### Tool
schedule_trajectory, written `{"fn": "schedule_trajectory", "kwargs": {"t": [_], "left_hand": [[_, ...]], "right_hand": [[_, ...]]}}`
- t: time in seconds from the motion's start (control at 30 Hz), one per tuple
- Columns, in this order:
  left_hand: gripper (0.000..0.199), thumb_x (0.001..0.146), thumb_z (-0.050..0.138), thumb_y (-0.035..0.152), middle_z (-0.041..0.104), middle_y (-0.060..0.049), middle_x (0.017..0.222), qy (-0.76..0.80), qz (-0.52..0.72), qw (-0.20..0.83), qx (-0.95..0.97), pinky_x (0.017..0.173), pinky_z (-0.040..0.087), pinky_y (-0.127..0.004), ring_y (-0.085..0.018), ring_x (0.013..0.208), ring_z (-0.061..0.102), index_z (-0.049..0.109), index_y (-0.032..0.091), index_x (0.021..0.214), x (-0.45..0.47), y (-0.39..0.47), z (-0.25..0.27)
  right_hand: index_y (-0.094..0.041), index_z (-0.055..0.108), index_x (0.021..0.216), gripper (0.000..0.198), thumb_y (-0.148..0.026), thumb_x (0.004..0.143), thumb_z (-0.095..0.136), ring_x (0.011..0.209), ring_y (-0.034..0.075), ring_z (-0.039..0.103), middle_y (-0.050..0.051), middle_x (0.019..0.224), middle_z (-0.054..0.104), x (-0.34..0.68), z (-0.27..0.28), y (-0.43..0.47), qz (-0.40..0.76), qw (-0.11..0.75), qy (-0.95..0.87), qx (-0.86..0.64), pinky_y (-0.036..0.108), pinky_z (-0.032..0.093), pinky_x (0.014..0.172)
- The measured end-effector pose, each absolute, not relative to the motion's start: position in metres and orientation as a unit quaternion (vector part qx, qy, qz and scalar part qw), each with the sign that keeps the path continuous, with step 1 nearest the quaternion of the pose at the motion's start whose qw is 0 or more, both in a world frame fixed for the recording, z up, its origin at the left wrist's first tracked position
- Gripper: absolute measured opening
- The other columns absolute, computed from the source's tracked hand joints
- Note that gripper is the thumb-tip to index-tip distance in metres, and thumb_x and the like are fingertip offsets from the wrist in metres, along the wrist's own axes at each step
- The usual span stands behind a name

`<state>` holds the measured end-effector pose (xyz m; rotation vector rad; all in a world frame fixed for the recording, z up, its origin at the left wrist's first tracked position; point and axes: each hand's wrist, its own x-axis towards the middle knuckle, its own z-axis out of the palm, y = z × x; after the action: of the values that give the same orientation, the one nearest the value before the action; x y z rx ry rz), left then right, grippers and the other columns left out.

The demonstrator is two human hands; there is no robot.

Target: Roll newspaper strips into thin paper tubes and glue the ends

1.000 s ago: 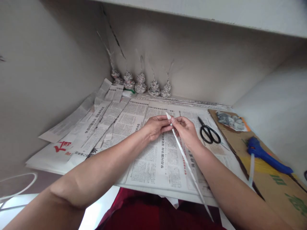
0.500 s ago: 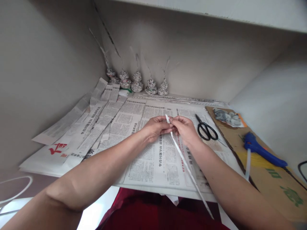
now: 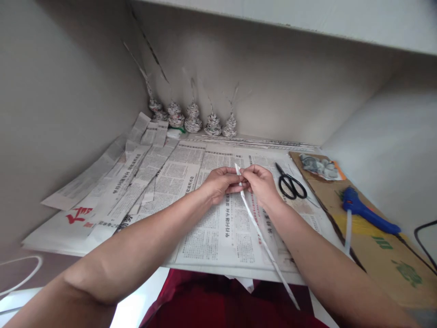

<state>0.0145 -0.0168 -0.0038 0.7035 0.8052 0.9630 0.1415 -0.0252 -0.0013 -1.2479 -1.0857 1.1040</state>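
My left hand (image 3: 222, 184) and my right hand (image 3: 260, 182) meet over the newspaper-covered table, both closed in a pinch near the upper end of a rolled paper tube (image 3: 256, 227). The tube is thin and white. Its tip pokes up between my fingers, and its long tail slants down to the right, past the table's front edge and over my red clothing. Beneath my hands lies a printed newspaper sheet (image 3: 211, 241). Black-handled scissors (image 3: 290, 182) rest to the right of my right hand, apart from it.
Several gourd-shaped woven paper pieces (image 3: 193, 119) stand along the back wall, with thin paper tubes (image 3: 259, 143) beside them. Newspaper strips (image 3: 136, 168) overlap at left. At right, a blue glue gun (image 3: 368, 214) and a plastic packet (image 3: 319, 166) lie on cardboard (image 3: 378, 264). A shelf (image 3: 307, 18) hangs overhead.
Both hands keep their pinch at almost the same spot on the paper tube. The tube's lower end has shifted slightly left, and the whole view has moved a little.
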Motion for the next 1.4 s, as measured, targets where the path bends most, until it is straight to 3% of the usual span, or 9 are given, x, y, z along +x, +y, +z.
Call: {"fn": "schedule_trajectory", "kwargs": {"t": [0.5,0.7,0.8,0.87,0.93,1.0,1.1,1.17,1.4], "left_hand": [[0.019,0.070,0.065,0.000,0.067,-0.005,0.070,0.355,0.466,0.748,0.311,0.057,0.057,-0.022,-0.015,0.061,0.067,0.061,0.010,0.086,0.015,-0.019,-0.001],[0.021,0.070,0.066,0.000,0.068,-0.008,0.078,0.349,0.456,0.751,0.326,0.058,0.058,-0.023,-0.017,0.067,0.068,0.060,0.010,0.087,0.015,-0.020,-0.001],[0.022,0.069,0.065,-0.001,0.067,-0.007,0.080,0.357,0.451,0.749,0.329,0.059,0.058,-0.023,-0.017,0.070,0.069,0.059,0.010,0.087,0.016,-0.021,0.001],[0.021,0.070,0.065,-0.001,0.066,-0.007,0.079,0.358,0.452,0.747,0.331,0.059,0.058,-0.023,-0.016,0.069,0.068,0.059,0.009,0.087,0.016,-0.022,0.001],[0.020,0.071,0.065,0.000,0.066,-0.008,0.078,0.357,0.450,0.747,0.335,0.059,0.058,-0.022,-0.016,0.070,0.068,0.059,0.009,0.087,0.016,-0.023,0.002],[0.021,0.070,0.066,0.000,0.066,-0.008,0.079,0.358,0.446,0.748,0.337,0.060,0.058,-0.023,-0.017,0.070,0.068,0.059,0.009,0.088,0.016,-0.024,0.002],[0.024,0.068,0.069,0.001,0.067,-0.009,0.081,0.353,0.442,0.753,0.337,0.060,0.059,-0.024,-0.018,0.072,0.069,0.059,0.010,0.087,0.017,-0.027,0.002],[0.026,0.066,0.071,0.001,0.067,-0.009,0.081,0.343,0.439,0.759,0.338,0.060,0.059,-0.024,-0.018,0.071,0.069,0.060,0.010,0.087,0.017,-0.028,0.001],[0.025,0.066,0.072,0.002,0.067,-0.009,0.080,0.335,0.434,0.765,0.338,0.059,0.059,-0.024,-0.019,0.068,0.069,0.060,0.010,0.086,0.018,-0.032,0.003]], "right_hand": [[-0.020,0.051,0.062,0.019,-0.030,0.065,0.067,0.044,0.008,0.049,-0.006,0.051,0.051,0.138,0.001,-0.024,0.451,0.570,-0.440,-0.526,0.018,0.034,0.039],[-0.018,0.062,0.074,0.030,-0.048,0.076,0.057,0.050,0.009,0.052,0.000,0.062,0.059,0.164,0.018,-0.040,0.437,0.453,-0.547,-0.552,0.019,0.037,0.041],[-0.017,0.066,0.079,0.041,-0.052,0.084,0.046,0.062,0.012,0.058,0.004,0.074,0.064,0.213,0.029,-0.057,0.305,0.433,-0.601,-0.598,0.022,0.044,0.052],[-0.018,0.065,0.093,0.036,-0.044,0.088,0.041,0.070,0.015,0.061,0.006,0.082,0.067,0.259,0.035,-0.072,0.178,0.417,-0.611,-0.649,0.027,0.048,0.064],[-0.018,0.063,0.104,0.028,-0.028,0.085,0.045,0.087,0.020,0.062,0.009,0.097,0.067,0.306,0.039,-0.090,0.014,0.334,-0.612,-0.717,0.032,0.046,0.079],[-0.015,0.059,0.112,0.038,-0.017,0.077,0.048,0.096,0.025,0.061,0.014,0.105,0.066,0.348,0.041,-0.108,-0.072,0.203,-0.571,-0.793,0.035,0.045,0.083],[-0.010,0.056,0.118,0.050,-0.016,0.069,0.052,0.096,0.031,0.062,0.020,0.106,0.065,0.389,0.036,-0.127,-0.090,0.039,-0.479,-0.872,0.036,0.046,0.077],[-0.009,0.054,0.121,0.054,-0.017,0.067,0.053,0.094,0.033,0.063,0.021,0.104,0.065,0.400,0.029,-0.132,-0.080,-0.019,-0.479,-0.874,0.036,0.047,0.074],[-0.010,0.054,0.123,0.055,-0.022,0.069,0.053,0.096,0.033,0.062,0.020,0.105,0.065,0.384,0.020,-0.124,-0.100,0.015,-0.507,-0.856,0.037,0.047,0.076]]}}
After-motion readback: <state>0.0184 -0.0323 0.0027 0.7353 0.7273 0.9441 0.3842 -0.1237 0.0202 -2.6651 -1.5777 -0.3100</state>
